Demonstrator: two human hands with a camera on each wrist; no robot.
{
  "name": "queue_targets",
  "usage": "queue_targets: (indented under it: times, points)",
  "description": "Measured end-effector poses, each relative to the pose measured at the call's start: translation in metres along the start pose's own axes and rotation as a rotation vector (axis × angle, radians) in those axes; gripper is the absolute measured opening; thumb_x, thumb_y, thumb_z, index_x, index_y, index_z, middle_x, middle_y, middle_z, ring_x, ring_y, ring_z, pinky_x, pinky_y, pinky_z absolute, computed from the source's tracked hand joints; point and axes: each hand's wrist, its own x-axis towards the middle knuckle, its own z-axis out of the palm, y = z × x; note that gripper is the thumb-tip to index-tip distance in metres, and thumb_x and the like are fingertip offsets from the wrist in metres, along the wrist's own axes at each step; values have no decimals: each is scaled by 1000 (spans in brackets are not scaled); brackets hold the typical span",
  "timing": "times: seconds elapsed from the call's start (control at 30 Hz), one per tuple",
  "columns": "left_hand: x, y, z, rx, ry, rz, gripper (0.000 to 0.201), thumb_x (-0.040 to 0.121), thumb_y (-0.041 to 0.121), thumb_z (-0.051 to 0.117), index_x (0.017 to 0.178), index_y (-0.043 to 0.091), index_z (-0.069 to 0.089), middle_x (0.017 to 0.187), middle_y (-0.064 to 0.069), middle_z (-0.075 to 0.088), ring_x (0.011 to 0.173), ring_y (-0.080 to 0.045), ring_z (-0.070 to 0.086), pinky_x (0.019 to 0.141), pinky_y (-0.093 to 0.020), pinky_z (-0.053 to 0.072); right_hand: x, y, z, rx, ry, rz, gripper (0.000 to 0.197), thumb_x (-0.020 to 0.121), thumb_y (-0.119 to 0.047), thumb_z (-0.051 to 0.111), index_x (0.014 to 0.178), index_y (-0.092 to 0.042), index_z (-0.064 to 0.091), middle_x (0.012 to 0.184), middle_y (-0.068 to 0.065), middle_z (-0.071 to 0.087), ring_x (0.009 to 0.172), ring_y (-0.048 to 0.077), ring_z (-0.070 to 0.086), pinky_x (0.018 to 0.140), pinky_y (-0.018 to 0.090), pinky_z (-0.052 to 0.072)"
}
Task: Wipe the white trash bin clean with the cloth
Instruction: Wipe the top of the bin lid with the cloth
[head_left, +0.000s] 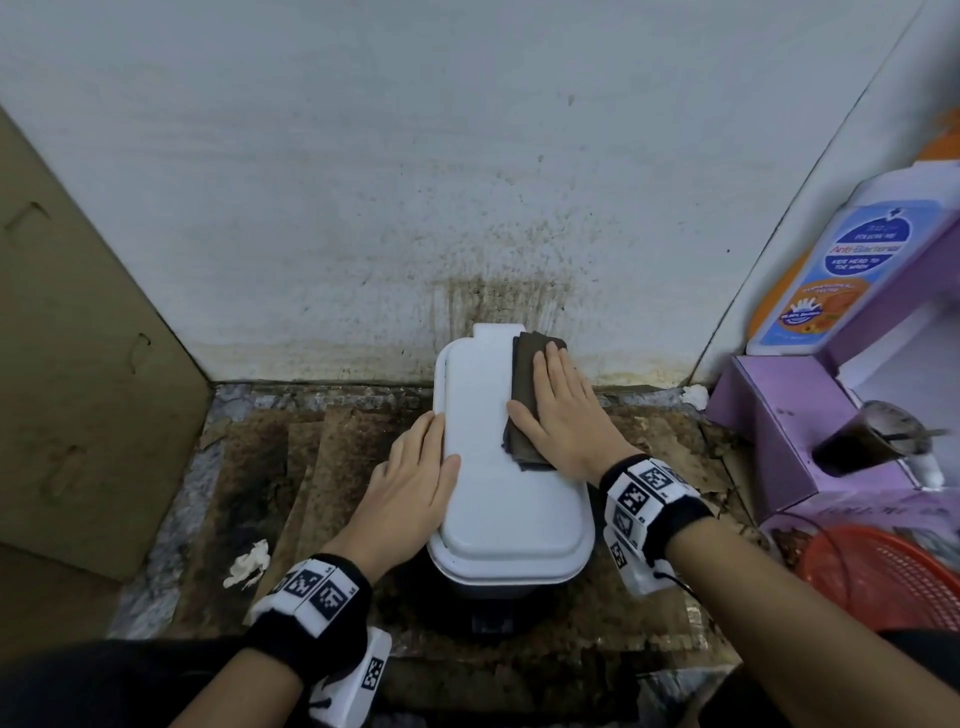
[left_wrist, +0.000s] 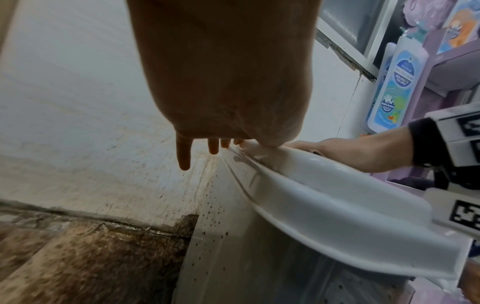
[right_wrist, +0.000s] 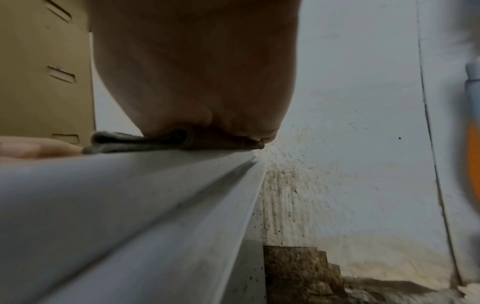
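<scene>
Right hand (head_left: 558, 410) flat, fingers straight, pressing folded dark cloth (head_left: 530, 395) onto lid of white trash bin (head_left: 498, 493), toward its right far side. Left hand (head_left: 410, 493) open too, palm resting along lid's left edge, fingers extended. Bin on stained floor (head_left: 332, 467) against spattered wall (head_left: 467, 182), between both wrists.

We are looking at a white trash bin of smooth, faintly glossy plastic (head_left: 498, 467). On its lid is lying a dark folded cloth of soft matt fabric (head_left: 527, 395). Behind the bin a rough, speckled white plaster wall (head_left: 467, 182) is rising; left of it, matt brown cardboard (head_left: 78, 364).
</scene>
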Motion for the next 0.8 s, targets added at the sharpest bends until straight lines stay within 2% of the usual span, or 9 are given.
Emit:
queue_targets:
  times: [0.07,0.13,0.3,0.4,0.6,0.7,0.8]
  points:
    - [0,-1,0,-4,-5,1,61,112,46,17,167,26,-2,174,12,-4,159,-7,-1,126,-48,18,-11,-3,2,109,1,19,85,103,-64,12,161,-5,-10,169,13,-18,157,24,-16,129,45,1]
    - [1,-2,-1,-2,-18,-3,62,112,47,17,167,26,-1,174,12,-4,159,-8,-1,126,-50,17,-32,-9,5,217,15,34,83,106,-61,21,161,-9,-12,169,8,-21,157,20,-18,129,42,-2]
    - [2,-2,-2,-2,-31,-4,62,112,48,17,167,25,0,174,11,-5,159,-9,-1,126,-51,17,-99,-24,16,344,53,25,80,107,-59,25,160,-19,-19,166,-4,-30,152,7,-27,126,29,-9]
    - [2,-3,-1,-7,-33,-12,62,112,48,17,167,25,0,174,11,-5,160,-10,-1,126,-52,18,-115,-30,21,363,68,31,79,107,-59,27,159,-23,-19,165,-7,-32,150,2,-29,125,28,-11]
    - [5,-5,-2,-6,-53,-18,62,113,47,17,167,25,-2,174,10,-7,160,-11,-2,126,-51,16,-94,-25,16,378,21,10,86,105,-60,32,159,-20,-22,164,-6,-33,151,4,-30,126,32,-12]
    - [6,-8,-2,-19,-51,-21,62,113,47,16,167,25,-3,175,10,-7,160,-9,-3,127,-50,14,-68,-15,6,387,-32,-7,88,104,-62,30,159,-16,-21,166,-2,-31,152,8,-27,128,37,-9]
    - [6,-9,-1,-22,-53,-23,62,113,48,17,167,27,-3,174,12,-8,160,-8,-3,128,-48,13,-36,-4,-7,469,-61,-20,91,101,-69,28,160,-18,-20,167,-5,-28,153,7,-24,128,40,-7]
